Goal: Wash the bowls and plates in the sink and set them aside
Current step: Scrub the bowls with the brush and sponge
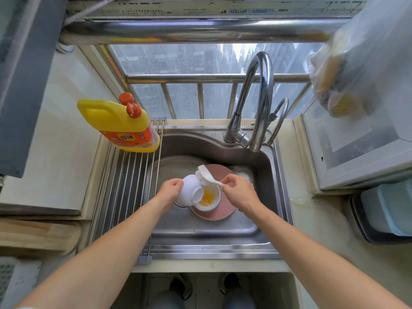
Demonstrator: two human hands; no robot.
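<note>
Head view looks down into a steel sink [263,166]. Left hand [170,192] grips a white bowl [189,190], tilted with its base toward the right, over the basin. Right hand [239,192] pinches the handle of a white dish brush [206,175], bristles against that bowl. Below them, a second bowl [209,199] with yellow residue sits on a pink plate [217,214]. A yellow detergent bottle [121,126] stands on the roll-up rack [127,188] at left.
</note>
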